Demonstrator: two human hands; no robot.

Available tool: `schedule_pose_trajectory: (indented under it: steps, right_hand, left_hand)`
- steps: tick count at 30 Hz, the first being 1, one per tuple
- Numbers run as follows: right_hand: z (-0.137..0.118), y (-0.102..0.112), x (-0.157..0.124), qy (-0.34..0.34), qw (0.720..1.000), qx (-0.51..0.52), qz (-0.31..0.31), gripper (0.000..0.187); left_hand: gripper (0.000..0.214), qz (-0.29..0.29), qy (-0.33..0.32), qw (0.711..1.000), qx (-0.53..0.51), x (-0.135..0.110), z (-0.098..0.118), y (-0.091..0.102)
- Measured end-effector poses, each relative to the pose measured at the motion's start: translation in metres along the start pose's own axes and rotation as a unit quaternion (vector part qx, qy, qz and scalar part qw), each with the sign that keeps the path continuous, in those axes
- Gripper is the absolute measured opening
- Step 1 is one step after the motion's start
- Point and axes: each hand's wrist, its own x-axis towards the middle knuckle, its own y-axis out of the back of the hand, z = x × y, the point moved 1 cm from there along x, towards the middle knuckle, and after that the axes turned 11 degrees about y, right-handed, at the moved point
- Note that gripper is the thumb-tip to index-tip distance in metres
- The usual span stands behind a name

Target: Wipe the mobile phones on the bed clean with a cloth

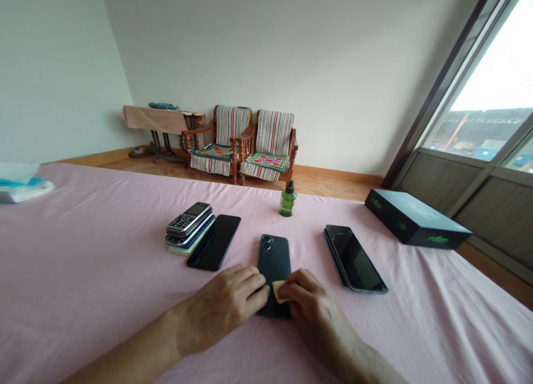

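A dark phone lies face down on the pink cloth, camera lenses at its far end. My left hand rests on the phone's left edge, fingers curled against it. My right hand pinches a small yellow cloth and presses it on the phone's lower back.
A stack of phones with a keypad phone on top sits left, beside a black phone. Two stacked dark phones lie right. A green bottle stands behind, a black box far right, a tissue pack far left.
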Motion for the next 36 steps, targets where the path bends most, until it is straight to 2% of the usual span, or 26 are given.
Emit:
schedule_pose_trajectory:
  steps: [6, 8, 16, 20, 24, 31, 36]
  right_hand:
    - [-0.007, 0.003, 0.002, -0.002, 0.999, -0.025, -0.04, 0.031]
    - [-0.009, 0.004, 0.003, 0.007, 0.998, -0.031, -0.051, 0.026]
    - [-0.003, 0.001, 0.007, 0.018, 0.995, -0.087, -0.049, 0.025]
    - [-0.002, 0.004, 0.015, 0.016, 0.991, -0.121, -0.059, 0.024]
    - [0.006, 0.001, 0.026, 0.014, 0.986, -0.159, -0.055, 0.026]
    - [0.026, -0.009, 0.055, -0.038, 0.97, -0.229, -0.074, 0.034]
    - [0.034, -0.013, 0.072, -0.048, 0.966, -0.242, -0.077, 0.035]
  left_hand:
    - [0.02, -0.083, 0.059, 0.992, -0.08, -0.002, -0.002, -0.003]
    - [0.021, -0.094, 0.076, 0.987, -0.102, -0.002, -0.002, -0.004]
    - [0.012, -0.049, 0.101, 0.981, -0.156, 0.001, -0.002, -0.006]
    - [0.017, -0.054, 0.116, 0.977, -0.168, 0.001, -0.001, -0.006]
    - [0.025, -0.062, 0.126, 0.976, -0.169, -0.001, -0.001, -0.005]
    - [0.024, -0.052, 0.128, 0.976, -0.167, -0.001, 0.001, -0.005]
    - [0.023, -0.043, 0.118, 0.979, -0.161, -0.001, 0.001, -0.004]
